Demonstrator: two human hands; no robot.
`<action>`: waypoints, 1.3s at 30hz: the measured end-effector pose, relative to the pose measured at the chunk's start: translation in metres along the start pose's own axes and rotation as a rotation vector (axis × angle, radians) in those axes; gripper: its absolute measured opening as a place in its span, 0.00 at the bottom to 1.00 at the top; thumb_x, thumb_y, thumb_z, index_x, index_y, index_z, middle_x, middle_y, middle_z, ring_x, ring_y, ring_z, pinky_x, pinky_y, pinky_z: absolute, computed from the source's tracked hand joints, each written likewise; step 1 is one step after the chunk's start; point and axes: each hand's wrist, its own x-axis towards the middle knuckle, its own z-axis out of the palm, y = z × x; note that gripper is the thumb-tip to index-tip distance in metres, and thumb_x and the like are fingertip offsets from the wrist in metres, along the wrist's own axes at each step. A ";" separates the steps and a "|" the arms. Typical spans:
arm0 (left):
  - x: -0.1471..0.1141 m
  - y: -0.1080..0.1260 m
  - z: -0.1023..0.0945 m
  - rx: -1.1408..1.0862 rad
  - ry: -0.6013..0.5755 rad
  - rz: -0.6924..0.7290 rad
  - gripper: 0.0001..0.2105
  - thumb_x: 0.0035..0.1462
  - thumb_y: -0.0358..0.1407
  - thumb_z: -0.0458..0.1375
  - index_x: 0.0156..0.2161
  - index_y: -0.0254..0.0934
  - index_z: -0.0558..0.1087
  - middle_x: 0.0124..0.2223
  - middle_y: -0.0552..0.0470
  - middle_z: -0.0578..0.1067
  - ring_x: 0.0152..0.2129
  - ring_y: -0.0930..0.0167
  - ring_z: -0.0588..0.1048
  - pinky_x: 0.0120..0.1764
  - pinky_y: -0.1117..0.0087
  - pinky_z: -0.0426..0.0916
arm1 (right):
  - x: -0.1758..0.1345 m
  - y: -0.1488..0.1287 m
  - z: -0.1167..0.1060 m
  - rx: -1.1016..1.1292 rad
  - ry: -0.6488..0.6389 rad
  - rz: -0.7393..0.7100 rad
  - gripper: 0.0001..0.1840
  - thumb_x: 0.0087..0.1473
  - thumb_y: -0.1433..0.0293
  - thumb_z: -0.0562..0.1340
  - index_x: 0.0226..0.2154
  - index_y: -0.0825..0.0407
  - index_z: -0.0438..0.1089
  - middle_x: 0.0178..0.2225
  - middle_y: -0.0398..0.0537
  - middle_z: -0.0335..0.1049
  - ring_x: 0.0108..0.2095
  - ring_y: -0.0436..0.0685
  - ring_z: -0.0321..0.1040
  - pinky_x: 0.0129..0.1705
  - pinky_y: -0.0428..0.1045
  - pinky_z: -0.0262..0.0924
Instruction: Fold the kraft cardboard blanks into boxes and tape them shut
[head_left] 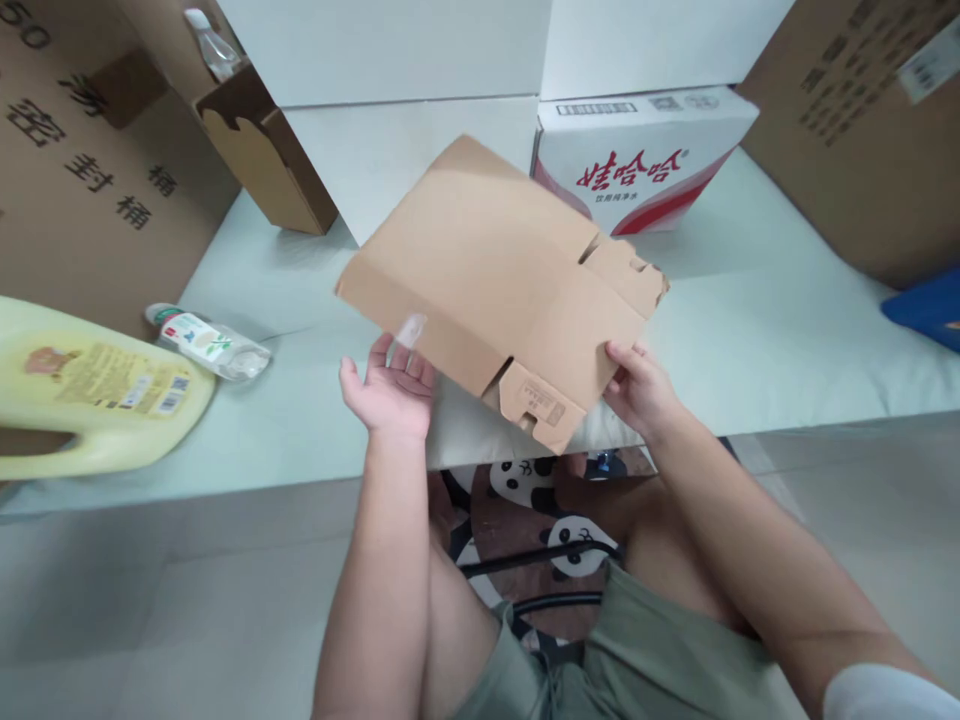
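Note:
A flattened brown cardboard box (pixel 487 250), with slotted flaps at its right end, is tilted above the pale green surface. My right hand (pixel 640 388) grips its lower right edge between thumb and fingers. My left hand (pixel 394 388) is at the near left edge, palm up with the thumb spread and the fingers loosely bent. Its fingertips are close to a piece of clear tape (pixel 411 330) on the cardboard; whether they touch it I cannot tell. A printed stamp marks the near flap (pixel 541 405).
Left are a yellow jug (pixel 97 390), a plastic bottle lying down (pixel 214 342) and a small open carton (pixel 274 170) with a bottle above it. White boxes (pixel 405 50), a red-lettered carton (pixel 637 160) and large brown cartons (pixel 862 120) line the back. A blue object (pixel 926 308) lies right.

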 end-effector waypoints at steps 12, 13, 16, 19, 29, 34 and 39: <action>-0.003 0.000 0.004 0.005 -0.011 -0.044 0.20 0.56 0.55 0.49 0.28 0.40 0.67 0.21 0.55 0.67 0.16 0.75 0.68 0.20 0.75 0.63 | -0.073 -0.063 -0.194 -0.179 0.786 -0.493 0.14 0.42 0.74 0.73 0.26 0.39 0.70 0.22 0.36 0.68 0.13 0.48 0.57 0.08 0.49 0.38; -0.003 -0.001 0.006 0.001 -0.006 -0.049 0.20 0.56 0.54 0.49 0.28 0.40 0.67 0.21 0.55 0.67 0.16 0.75 0.67 0.20 0.75 0.63 | -0.071 -0.067 -0.207 -0.244 0.808 -0.529 0.12 0.45 0.72 0.72 0.25 0.39 0.71 0.22 0.36 0.70 0.13 0.48 0.58 0.07 0.49 0.39; -0.002 -0.005 0.011 -0.002 0.000 -0.053 0.20 0.57 0.55 0.48 0.28 0.40 0.67 0.21 0.55 0.65 0.16 0.76 0.67 0.20 0.76 0.62 | -0.040 -0.081 -0.237 -0.377 0.772 -0.594 0.09 0.49 0.68 0.72 0.26 0.40 0.72 0.22 0.37 0.70 0.13 0.47 0.59 0.09 0.49 0.49; 0.001 -0.009 0.014 0.021 -0.043 -0.043 0.21 0.55 0.56 0.50 0.27 0.40 0.67 0.21 0.55 0.65 0.16 0.75 0.66 0.20 0.75 0.63 | 0.019 -0.097 -0.245 -0.360 0.706 -0.543 0.12 0.46 0.67 0.74 0.29 0.42 0.70 0.26 0.38 0.72 0.19 0.48 0.67 0.17 0.47 0.63; 0.007 -0.005 0.017 0.004 -0.078 -0.021 0.20 0.56 0.56 0.50 0.27 0.40 0.67 0.22 0.55 0.64 0.16 0.75 0.64 0.20 0.74 0.61 | 0.026 0.001 -0.156 -1.070 0.207 -0.240 0.21 0.54 0.61 0.62 0.50 0.49 0.69 0.49 0.59 0.76 0.48 0.68 0.74 0.55 0.69 0.66; 0.003 -0.004 0.016 -0.044 -0.068 -0.055 0.20 0.57 0.54 0.49 0.28 0.40 0.67 0.22 0.55 0.64 0.17 0.75 0.63 0.20 0.73 0.60 | 0.010 0.020 -0.139 -1.497 0.103 -0.370 0.20 0.59 0.61 0.55 0.50 0.53 0.71 0.52 0.63 0.74 0.54 0.73 0.69 0.58 0.69 0.61; -0.002 -0.002 0.010 -0.074 -0.136 -0.047 0.19 0.56 0.54 0.53 0.28 0.40 0.68 0.22 0.56 0.64 0.16 0.75 0.64 0.21 0.72 0.60 | 0.011 0.014 -0.138 -1.557 0.069 -0.375 0.18 0.59 0.63 0.54 0.47 0.52 0.72 0.52 0.61 0.74 0.54 0.71 0.68 0.60 0.66 0.60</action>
